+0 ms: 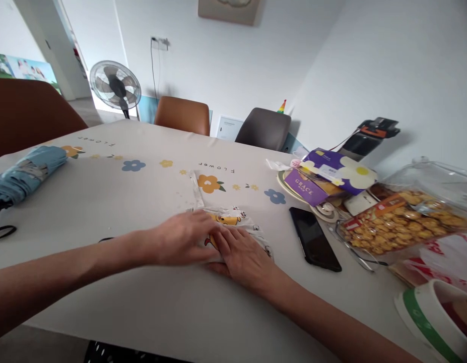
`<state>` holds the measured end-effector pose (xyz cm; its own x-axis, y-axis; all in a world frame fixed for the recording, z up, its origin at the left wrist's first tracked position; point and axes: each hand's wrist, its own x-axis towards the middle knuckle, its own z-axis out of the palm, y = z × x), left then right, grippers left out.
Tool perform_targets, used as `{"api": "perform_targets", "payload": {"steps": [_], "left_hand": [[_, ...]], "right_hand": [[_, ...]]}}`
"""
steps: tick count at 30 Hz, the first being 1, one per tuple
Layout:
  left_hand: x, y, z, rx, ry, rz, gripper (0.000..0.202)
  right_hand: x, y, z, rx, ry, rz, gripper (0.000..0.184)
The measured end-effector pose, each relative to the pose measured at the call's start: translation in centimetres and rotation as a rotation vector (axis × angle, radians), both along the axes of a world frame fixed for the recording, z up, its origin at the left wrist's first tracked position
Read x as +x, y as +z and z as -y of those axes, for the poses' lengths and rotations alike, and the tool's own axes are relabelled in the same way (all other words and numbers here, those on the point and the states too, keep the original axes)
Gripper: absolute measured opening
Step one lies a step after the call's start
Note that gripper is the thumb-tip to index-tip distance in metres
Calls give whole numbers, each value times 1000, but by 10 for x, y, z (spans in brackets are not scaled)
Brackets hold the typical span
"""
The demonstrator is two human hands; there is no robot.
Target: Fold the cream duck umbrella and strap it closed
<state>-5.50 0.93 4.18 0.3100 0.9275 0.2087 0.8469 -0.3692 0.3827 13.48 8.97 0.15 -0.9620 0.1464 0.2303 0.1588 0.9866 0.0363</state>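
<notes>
resting mid-frame, my right hand (245,254) lies flat; my left hand (180,238) bends against it, whether pinching i can't tell. beneath them a white printed bundle (253,225) lies on the bench (142,302); a fan (116,85) stands upper left.

Walls (233,70): pale, meeting in a corner at right
Floor (84,105): grey
Left chair (29,111): brown
Far chairs (182,115): one brown, one dark grey
Fan (117,86): upright, near the brown far chair
Counter (89,201): pale, flower-printed
Light: soft
</notes>
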Motion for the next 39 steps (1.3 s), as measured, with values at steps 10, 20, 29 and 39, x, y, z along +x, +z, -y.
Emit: {"api": "perform_targets", "payload": {"steps": [10,20,29,39], "left_hand": [[13,-17,6,-248,107,-160,35],[30,-40,36,91,150,-344,30],[37,-46,45,305,155,-450,39],[34,-32,56,9,100,-256,39]], "right_hand": [[8,-6,13,65,-29,-106,59],[26,25,2,-105,-23,121,63],[24,41,-12,-150,-151,327,40],[53,10,23,456,-61,-139,20]]}}
